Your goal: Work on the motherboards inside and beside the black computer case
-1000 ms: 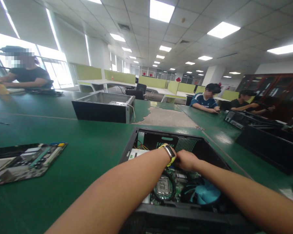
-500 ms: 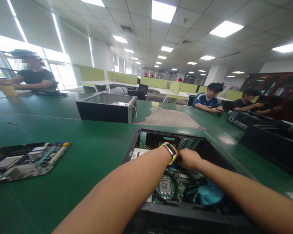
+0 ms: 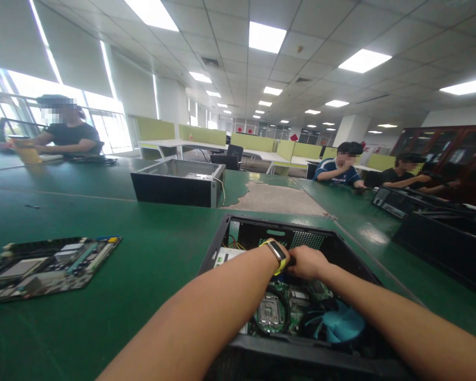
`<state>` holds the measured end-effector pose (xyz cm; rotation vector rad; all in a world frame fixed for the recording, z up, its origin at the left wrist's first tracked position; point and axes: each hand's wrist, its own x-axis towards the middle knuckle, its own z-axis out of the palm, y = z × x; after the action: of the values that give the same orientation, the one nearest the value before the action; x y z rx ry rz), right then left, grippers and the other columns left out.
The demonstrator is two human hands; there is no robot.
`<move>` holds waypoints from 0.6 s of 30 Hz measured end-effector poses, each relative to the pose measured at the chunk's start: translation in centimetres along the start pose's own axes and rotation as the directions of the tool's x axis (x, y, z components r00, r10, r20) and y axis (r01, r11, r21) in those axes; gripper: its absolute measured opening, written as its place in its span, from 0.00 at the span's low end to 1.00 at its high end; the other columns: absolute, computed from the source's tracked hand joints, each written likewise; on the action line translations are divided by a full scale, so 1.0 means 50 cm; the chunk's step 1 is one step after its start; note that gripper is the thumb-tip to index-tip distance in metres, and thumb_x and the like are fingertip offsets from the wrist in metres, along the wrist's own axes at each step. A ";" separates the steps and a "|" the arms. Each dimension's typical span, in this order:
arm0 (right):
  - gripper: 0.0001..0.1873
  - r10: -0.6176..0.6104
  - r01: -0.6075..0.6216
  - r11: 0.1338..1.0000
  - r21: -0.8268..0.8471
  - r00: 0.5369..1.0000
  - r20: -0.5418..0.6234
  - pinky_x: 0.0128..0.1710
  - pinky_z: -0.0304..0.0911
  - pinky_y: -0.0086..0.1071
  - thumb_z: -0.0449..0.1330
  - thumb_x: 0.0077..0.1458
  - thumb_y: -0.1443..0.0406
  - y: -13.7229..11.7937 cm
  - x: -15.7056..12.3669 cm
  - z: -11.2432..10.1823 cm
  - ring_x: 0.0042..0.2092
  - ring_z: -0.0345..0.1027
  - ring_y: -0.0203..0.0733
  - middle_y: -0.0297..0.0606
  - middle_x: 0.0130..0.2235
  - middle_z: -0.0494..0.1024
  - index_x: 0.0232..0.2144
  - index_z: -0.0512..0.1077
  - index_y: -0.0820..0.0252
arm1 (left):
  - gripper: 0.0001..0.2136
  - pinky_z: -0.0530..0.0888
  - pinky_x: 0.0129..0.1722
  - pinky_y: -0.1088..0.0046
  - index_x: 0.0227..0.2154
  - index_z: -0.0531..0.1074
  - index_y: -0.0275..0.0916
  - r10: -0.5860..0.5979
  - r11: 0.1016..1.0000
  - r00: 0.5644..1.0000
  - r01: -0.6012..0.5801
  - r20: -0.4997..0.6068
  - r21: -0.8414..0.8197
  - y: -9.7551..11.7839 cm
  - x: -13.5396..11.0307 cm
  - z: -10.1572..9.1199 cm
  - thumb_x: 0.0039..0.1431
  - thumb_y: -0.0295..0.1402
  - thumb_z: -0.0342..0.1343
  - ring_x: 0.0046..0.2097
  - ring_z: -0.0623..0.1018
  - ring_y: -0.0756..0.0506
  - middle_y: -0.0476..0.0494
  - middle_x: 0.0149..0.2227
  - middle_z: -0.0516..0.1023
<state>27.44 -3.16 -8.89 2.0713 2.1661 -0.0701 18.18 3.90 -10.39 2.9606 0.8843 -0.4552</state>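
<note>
A black computer case (image 3: 218, 233) lies open in front of me with both my hands inside it. Inside are a motherboard (image 3: 295, 304) with a metal CPU socket (image 3: 270, 311) and a light-blue fan (image 3: 343, 324) at the near right. My left hand (image 3: 284, 254), below a yellow-banded watch (image 3: 276, 251), reaches over the board; its fingers are hidden behind the wrist. Close beside it, my right hand (image 3: 308, 261) has its fingers bent inward and closed near the case's far side. What they hold, if anything, is hidden.
A loose motherboard (image 3: 55, 264) lies on the green table (image 3: 150, 238) at left. Another open case (image 3: 174, 188) stands further back, and dark case parts (image 3: 444, 243) are at right. Several people sit around the table. A bare grey patch (image 3: 281, 198) shows in the table's covering.
The view has tilted slightly, so the scene sits a little lower and further right. My hands stay together in the case. A person at right has raised a hand to the face.
</note>
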 end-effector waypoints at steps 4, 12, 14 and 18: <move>0.18 0.004 -0.004 1.000 0.028 1.000 -0.002 0.33 0.62 0.32 0.59 0.44 0.53 0.002 0.001 0.005 0.42 0.72 0.49 0.41 0.40 0.78 0.37 0.75 0.54 | 0.27 0.76 0.40 0.60 0.38 0.78 0.37 -0.001 1.000 0.990 -0.003 0.143 0.028 -0.001 -0.002 -0.021 0.26 0.33 0.71 0.42 0.77 0.35 0.36 0.44 0.78; 0.22 0.028 -0.028 0.996 0.081 1.000 -0.001 0.31 0.62 0.32 0.61 0.43 0.50 0.007 0.006 0.011 0.40 0.73 0.50 0.44 0.39 0.79 0.36 0.76 0.57 | 0.25 0.76 0.42 0.64 0.41 0.77 0.37 0.086 0.996 0.985 -0.088 0.149 0.007 -0.001 -0.017 -0.035 0.36 0.39 0.68 0.43 0.77 0.38 0.39 0.43 0.79; 0.22 0.029 -0.030 0.995 0.093 1.000 0.011 0.30 0.62 0.31 0.62 0.41 0.50 0.009 0.006 0.008 0.40 0.73 0.50 0.43 0.38 0.79 0.36 0.77 0.57 | 0.24 0.76 0.41 0.63 0.40 0.78 0.36 0.086 0.996 0.989 -0.087 0.121 0.005 0.002 -0.022 -0.041 0.35 0.40 0.69 0.42 0.77 0.37 0.38 0.42 0.79; 0.18 0.019 -0.021 0.994 0.111 1.000 0.021 0.32 0.62 0.28 0.64 0.41 0.56 0.008 0.003 -0.015 0.39 0.73 0.46 0.40 0.37 0.80 0.36 0.77 0.57 | 0.21 0.76 0.39 0.64 0.35 0.79 0.38 0.068 0.997 0.998 -0.068 0.011 -0.022 0.016 -0.045 -0.070 0.33 0.40 0.69 0.40 0.78 0.37 0.38 0.40 0.80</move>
<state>27.79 -2.88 -8.13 2.1408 2.1761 -0.2128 17.76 2.39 -6.47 2.9545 0.7799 -0.4575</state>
